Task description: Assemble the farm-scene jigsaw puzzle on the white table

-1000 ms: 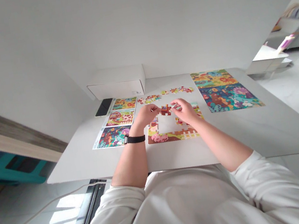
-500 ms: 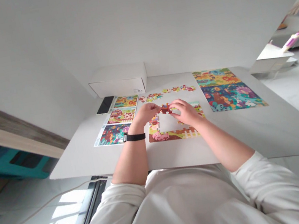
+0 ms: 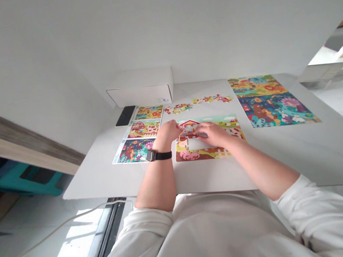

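Note:
A farm jigsaw puzzle point(image 3: 189, 155) lies partly put together on the table, with a bare gap in its middle. Red and brown jigsaw pieces point(image 3: 188, 134) sit at the left of that gap, just below the red barn roof point(image 3: 188, 123). My left hand point(image 3: 168, 132), with a black watch on the wrist, is closed at their left side, its fingertips partly hidden. From the right, my right hand point(image 3: 211, 134) pinches the right edge of the same pieces, thumb below and fingers above. The right hand covers part of the puzzle.
Loose puzzle pieces point(image 3: 181, 108) lie behind the puzzle, more pieces point(image 3: 213, 99) beside them. A picture sheet point(image 3: 135, 150) and a phone point(image 3: 125, 115) are at left, a white box point(image 3: 140, 93) behind. Two finished-looking puzzles point(image 3: 273, 104) lie at right.
My hands have lowered the red piece from above the puzzle to its left part, under the barn roof. The view has shifted slightly, so the table appears farther right.

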Tool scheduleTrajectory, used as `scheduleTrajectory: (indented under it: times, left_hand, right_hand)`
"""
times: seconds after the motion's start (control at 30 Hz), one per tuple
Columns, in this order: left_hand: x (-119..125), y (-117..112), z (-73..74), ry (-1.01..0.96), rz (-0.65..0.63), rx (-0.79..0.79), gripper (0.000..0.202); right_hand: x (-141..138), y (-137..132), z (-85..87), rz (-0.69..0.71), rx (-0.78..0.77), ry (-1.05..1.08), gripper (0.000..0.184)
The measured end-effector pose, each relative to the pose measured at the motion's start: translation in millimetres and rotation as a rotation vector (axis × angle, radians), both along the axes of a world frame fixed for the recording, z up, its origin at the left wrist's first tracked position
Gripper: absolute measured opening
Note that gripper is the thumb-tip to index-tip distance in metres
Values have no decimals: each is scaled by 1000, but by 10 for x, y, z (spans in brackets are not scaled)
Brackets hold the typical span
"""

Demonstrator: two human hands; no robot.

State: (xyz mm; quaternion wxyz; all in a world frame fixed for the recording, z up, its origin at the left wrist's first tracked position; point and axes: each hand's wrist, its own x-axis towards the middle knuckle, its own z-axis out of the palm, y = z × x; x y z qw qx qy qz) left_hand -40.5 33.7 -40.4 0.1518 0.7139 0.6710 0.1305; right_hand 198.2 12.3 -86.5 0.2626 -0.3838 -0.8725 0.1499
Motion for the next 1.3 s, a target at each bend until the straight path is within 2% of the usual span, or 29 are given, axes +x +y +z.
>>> scheduleTrajectory:
  times: [0.23, 0.57, 0.73, 1.13, 1.3]
  left_hand:
    - [-28, 53, -72, 38, -20, -68, 38]
    - [7, 11, 8, 172, -75, -159, 49]
    - [4, 35, -37, 182, -71, -155, 52]
    - [60, -59, 50, 193, -64, -141, 50]
    - [52, -54, 32, 174, -63, -141, 51]
  right_hand:
    - [-1, 58, -88, 19, 12, -19, 24]
    - [-26, 15, -46, 44, 48, -75, 25]
    - [-43, -23, 7, 27, 35, -78, 25]
    - [-39, 7, 4, 56, 0, -101, 23]
    - [-63, -15, 22, 35, 9, -118, 23]
